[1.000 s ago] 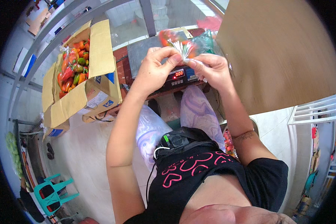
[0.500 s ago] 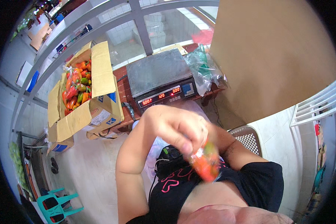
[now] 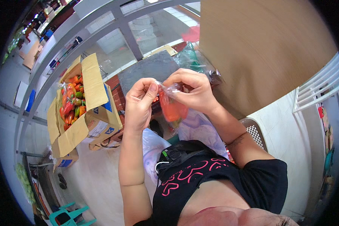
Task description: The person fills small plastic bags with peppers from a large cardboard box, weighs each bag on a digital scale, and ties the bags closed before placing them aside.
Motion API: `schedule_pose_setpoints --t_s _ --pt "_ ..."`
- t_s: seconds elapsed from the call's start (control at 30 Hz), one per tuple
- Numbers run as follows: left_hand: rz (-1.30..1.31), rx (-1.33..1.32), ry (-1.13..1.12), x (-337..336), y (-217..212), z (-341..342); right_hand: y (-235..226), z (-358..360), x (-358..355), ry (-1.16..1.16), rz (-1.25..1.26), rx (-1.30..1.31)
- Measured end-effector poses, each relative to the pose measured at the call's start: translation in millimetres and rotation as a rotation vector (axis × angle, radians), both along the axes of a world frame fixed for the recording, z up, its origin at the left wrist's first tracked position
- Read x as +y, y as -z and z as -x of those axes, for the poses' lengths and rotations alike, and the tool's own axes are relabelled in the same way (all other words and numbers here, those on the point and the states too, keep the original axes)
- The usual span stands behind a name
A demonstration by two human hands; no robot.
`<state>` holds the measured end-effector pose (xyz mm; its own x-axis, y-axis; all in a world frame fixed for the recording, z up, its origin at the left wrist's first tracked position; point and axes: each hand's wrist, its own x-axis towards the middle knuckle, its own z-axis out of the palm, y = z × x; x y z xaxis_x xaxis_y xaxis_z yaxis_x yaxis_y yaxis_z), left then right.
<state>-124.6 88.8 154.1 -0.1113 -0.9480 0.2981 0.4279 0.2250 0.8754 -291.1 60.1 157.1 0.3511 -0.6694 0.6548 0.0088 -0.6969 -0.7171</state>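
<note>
A clear plastic bag of red peppers (image 3: 174, 111) hangs below my two hands, some green showing near its bottom. My left hand (image 3: 140, 101) pinches the twisted neck of the bag between thumb and fingers. Just to the right, my right hand (image 3: 194, 89) is closed on the gathered plastic at the bag's top. Behind the hands sits a digital scale (image 3: 146, 68) with a flat grey plate; the hands and bag hide most of its lit display.
An open cardboard box (image 3: 96, 81) of red and green peppers, some bagged, stands left of the scale. Loose plastic bags (image 3: 192, 58) lie behind it at right. A tan board (image 3: 267, 49) rises on the right; a turquoise stool (image 3: 73, 215) is at lower left.
The bag of peppers has gone from near my chest, blurred, up and forward to in front of the scale. My hands have come apart sideways, both on its neck. The view has shifted slightly.
</note>
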Motion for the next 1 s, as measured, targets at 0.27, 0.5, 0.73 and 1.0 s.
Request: schedule_pose_setpoints --t_s 0.27,0.5,0.73,1.0 --pt "-0.048 0.036 0.041 2 8 26 23 17 -3 -0.063 0.081 -0.100" --pt "0.010 -0.124 0.125 -13 25 57 25 48 -4 0.031 -0.278 -0.149" --pt "0.630 -0.689 -0.313 -21 46 102 43 91 -2 0.258 0.024 0.115" --pt "0.629 -0.934 -0.217 -3 104 171 90 146 36 0.567 -0.016 0.292"
